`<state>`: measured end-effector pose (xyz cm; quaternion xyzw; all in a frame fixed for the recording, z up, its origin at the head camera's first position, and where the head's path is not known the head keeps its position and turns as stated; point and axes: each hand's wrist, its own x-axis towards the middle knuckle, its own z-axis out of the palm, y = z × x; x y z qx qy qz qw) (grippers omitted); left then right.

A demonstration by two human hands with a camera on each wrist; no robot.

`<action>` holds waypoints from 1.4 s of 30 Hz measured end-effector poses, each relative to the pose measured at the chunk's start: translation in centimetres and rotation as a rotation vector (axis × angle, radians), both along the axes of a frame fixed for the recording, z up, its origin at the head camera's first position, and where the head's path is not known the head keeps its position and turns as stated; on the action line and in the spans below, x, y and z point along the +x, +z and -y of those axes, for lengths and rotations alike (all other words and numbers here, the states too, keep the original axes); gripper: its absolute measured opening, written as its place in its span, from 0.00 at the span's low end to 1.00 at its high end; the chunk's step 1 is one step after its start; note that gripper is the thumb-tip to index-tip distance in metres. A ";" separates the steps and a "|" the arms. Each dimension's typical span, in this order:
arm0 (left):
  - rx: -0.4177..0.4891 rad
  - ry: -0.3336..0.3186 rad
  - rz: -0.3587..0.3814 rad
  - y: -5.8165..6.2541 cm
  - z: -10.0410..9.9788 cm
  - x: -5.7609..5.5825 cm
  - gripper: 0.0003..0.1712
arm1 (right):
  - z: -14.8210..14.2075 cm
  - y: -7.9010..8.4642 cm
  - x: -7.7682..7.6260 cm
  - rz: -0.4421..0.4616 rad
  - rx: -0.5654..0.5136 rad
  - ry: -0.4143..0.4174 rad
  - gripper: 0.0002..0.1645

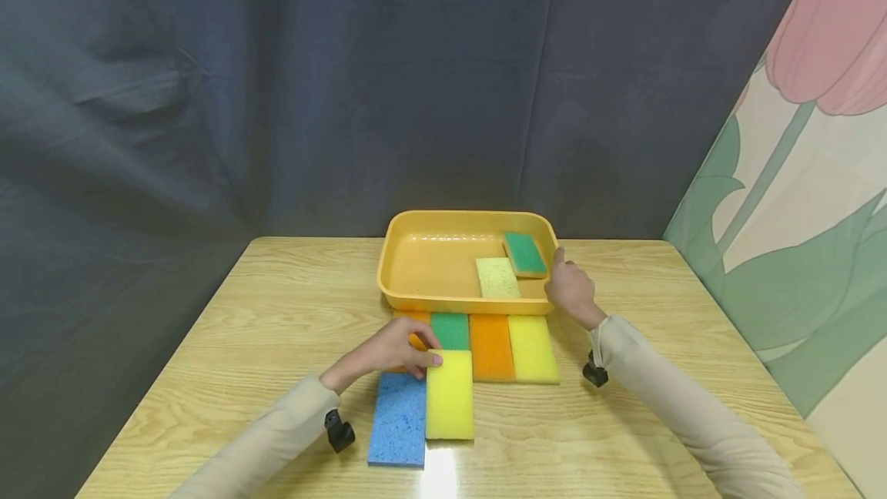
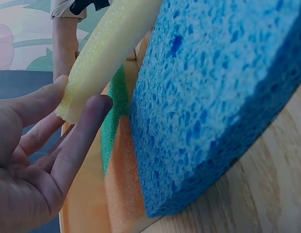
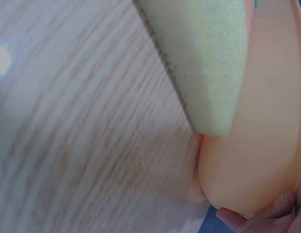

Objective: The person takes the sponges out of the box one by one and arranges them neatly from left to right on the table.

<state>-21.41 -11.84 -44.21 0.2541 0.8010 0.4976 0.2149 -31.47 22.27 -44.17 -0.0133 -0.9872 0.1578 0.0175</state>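
My left hand (image 1: 399, 346) pinches the top left corner of a yellow sponge (image 1: 450, 399) between thumb and fingers. In the left wrist view this sponge (image 2: 104, 53) is tilted up off the table. A blue porous sponge (image 1: 397, 422) lies just left of it, below the hand. My right hand (image 1: 571, 289) grips the right side of a yellow plastic tray (image 1: 430, 260), its index finger along the rim. Inside the tray are a green-topped sponge (image 1: 524, 254) and a pale yellow sponge (image 1: 497, 278).
Against the tray's front side lie a partly hidden orange sponge (image 1: 413, 316), a green sponge (image 1: 450, 331), another orange sponge (image 1: 492, 349) and a yellow sponge (image 1: 533, 349). A dark curtain (image 1: 416, 83) hangs behind the wooden table (image 1: 277, 299). A flower-patterned wall (image 1: 797, 252) stands right.
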 end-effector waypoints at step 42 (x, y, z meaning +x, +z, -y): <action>-0.061 -0.033 -0.001 -1.6 -0.7 1.5 0.03 | 0.1 0.0 0.0 -0.027 -0.006 -0.001 0.43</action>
